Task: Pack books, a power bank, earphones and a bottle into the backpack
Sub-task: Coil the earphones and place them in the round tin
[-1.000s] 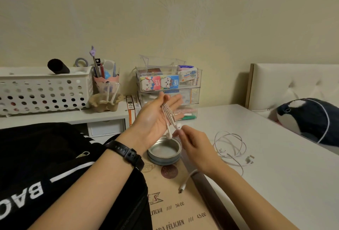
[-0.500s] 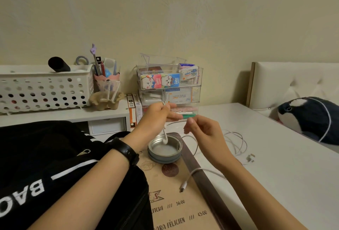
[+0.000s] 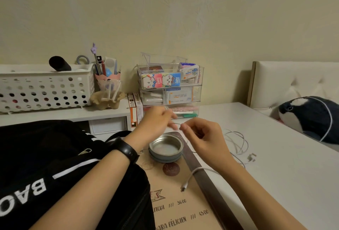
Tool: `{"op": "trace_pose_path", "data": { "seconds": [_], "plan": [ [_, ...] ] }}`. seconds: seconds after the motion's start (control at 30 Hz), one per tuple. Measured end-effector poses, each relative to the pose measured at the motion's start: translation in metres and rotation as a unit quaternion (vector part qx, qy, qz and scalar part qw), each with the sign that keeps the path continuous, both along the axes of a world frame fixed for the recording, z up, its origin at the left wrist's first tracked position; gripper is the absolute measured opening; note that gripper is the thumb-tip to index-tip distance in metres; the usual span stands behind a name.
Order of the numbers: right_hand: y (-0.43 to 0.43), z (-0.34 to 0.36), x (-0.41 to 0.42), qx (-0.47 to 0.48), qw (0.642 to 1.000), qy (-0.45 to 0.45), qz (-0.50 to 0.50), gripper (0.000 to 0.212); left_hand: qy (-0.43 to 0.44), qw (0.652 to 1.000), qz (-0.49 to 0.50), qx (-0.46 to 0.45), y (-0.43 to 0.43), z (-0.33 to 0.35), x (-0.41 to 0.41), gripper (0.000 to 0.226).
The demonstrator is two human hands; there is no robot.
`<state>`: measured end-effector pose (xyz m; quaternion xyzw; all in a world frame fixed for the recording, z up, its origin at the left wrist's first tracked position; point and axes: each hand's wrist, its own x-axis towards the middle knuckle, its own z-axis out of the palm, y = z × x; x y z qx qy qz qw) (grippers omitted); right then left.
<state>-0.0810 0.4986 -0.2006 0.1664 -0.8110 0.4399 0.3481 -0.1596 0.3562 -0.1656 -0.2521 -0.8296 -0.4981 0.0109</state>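
White desk: left hand, right hand above tin, both pinching earphones.

The white table carries a black backpack at its near left corner, a brown menu beside it, a coiled cable mid-table, and clear drawers at the back edge.

White perforated plastic basket rear left; clear stacked acrylic drawers centre. Round grey metal tin sits on brown printed card. Navy-and-white plush whale far right.
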Motion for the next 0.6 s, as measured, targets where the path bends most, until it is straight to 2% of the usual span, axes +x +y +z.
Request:
{"op": "trace_pose_path", "data": {
  "seconds": [0.07, 0.17, 0.23, 0.33, 0.4, 0.47, 0.5, 0.53, 0.57, 0.6],
  "plan": [
    [0.002, 0.007, 0.002, -0.065, 0.998, 0.026, -0.007, 0.022, -0.048, 0.995, -0.083, -0.017, 0.003, 0.001, 0.012, 0.046],
    [0.01, 0.011, -0.002, -0.162, 0.986, 0.026, -0.038, 0.023, -0.194, 0.958, -0.202, 0.062, 0.005, 0.009, 0.03, 0.041],
    [0.017, 0.011, -0.005, -0.217, 0.975, -0.015, -0.037, 0.026, -0.269, 0.92, -0.257, 0.123, 0.004, 0.015, 0.036, 0.034],
    [0.019, 0.001, -0.011, -0.246, 0.964, -0.102, 0.0, 0.041, -0.317, 0.867, -0.341, 0.176, 0.002, 0.019, 0.033, 0.043],
    [0.015, -0.006, -0.014, -0.2, 0.974, -0.102, 0.018, 0.05, -0.346, 0.83, -0.368, 0.236, 0.0, 0.022, 0.032, 0.038],
    [0.012, -0.012, -0.015, -0.036, 0.997, -0.068, -0.023, 0.038, -0.348, 0.81, -0.368, 0.296, 0.001, 0.024, 0.031, 0.033],
    [0.011, -0.014, -0.014, 0.085, 0.992, -0.054, -0.072, 0.031, -0.34, 0.812, -0.354, 0.317, 0.001, 0.025, 0.03, 0.032],
    [0.011, -0.016, -0.013, 0.191, 0.973, -0.046, -0.122, 0.028, -0.33, 0.819, -0.334, 0.33, 0.002, 0.025, 0.028, 0.033],
    [0.011, -0.016, -0.012, 0.237, 0.959, -0.043, -0.149, 0.026, -0.315, 0.831, -0.313, 0.336, 0.002, 0.025, 0.027, 0.033],
    [0.01, -0.016, -0.012, 0.238, 0.959, -0.038, -0.151, 0.024, -0.296, 0.845, -0.292, 0.336, 0.003, 0.025, 0.026, 0.033]
  ]
}}
